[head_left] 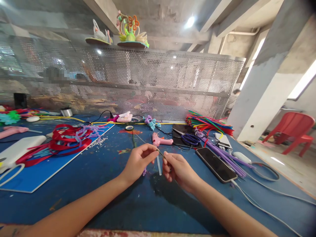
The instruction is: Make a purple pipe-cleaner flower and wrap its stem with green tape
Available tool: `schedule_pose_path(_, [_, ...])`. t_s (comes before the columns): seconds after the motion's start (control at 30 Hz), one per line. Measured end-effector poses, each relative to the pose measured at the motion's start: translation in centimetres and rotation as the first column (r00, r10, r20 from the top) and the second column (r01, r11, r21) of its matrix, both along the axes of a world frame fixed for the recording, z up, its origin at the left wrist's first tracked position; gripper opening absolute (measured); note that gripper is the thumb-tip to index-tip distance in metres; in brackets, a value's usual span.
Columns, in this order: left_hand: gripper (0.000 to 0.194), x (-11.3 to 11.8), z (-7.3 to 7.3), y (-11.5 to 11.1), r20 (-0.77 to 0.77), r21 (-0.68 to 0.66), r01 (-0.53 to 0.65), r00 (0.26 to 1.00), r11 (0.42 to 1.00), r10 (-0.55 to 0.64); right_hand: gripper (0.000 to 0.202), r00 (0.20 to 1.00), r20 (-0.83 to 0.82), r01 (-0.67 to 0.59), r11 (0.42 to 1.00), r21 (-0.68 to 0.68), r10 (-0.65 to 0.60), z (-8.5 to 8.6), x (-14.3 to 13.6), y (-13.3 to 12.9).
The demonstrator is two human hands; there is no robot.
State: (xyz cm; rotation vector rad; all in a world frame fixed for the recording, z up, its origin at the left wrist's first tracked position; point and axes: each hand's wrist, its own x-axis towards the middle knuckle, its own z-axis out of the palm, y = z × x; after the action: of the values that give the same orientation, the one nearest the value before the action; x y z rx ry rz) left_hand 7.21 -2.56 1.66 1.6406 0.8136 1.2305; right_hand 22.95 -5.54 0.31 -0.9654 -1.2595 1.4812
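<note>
In front of me, above the middle of the table, my left hand point(142, 161) and my right hand point(176, 166) pinch a thin dark stem point(161, 153) between thumbs and fingers. The fingertips are close together, and a thin length point(140, 138) runs out beyond my left hand to the upper left. A small purple fuzzy piece point(144, 171) shows just under my left hand; whether it joins the stem I cannot tell. Behind my hands lies a pink glue gun point(161, 140). A clear glue stick point(159, 165) is on the table between them. Further back sits a roll of tape point(129, 128).
At left, red ribbon point(70, 141) lies over a blue board point(37, 177). To the right are a phone point(216, 164) on a cable, purple pipe cleaners point(227, 156), blue-handled scissors point(190, 139) and a coloured pipe-cleaner bundle point(209, 123). A perforated metal screen point(158, 82) stands behind.
</note>
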Motion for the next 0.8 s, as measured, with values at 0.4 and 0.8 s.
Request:
schedule_pose_path(0.4, [0.019, 0.3, -0.8, 0.2, 0.059, -0.078, 0.022, 0.998, 0.997, -0.018, 0.014, 0.576, 0.314, -0.077, 0.333, 0.94, -0.755, -0.8, 1.4, -0.1])
schedule_pose_path(0.8, [0.02, -0.1, -0.1, 0.4, -0.02, -0.013, -0.061, 0.998, 0.998, 0.061, 0.035, 0.916, 0.314, 0.075, 0.874, 0.48, -0.251, -0.2, 0.4, -0.5])
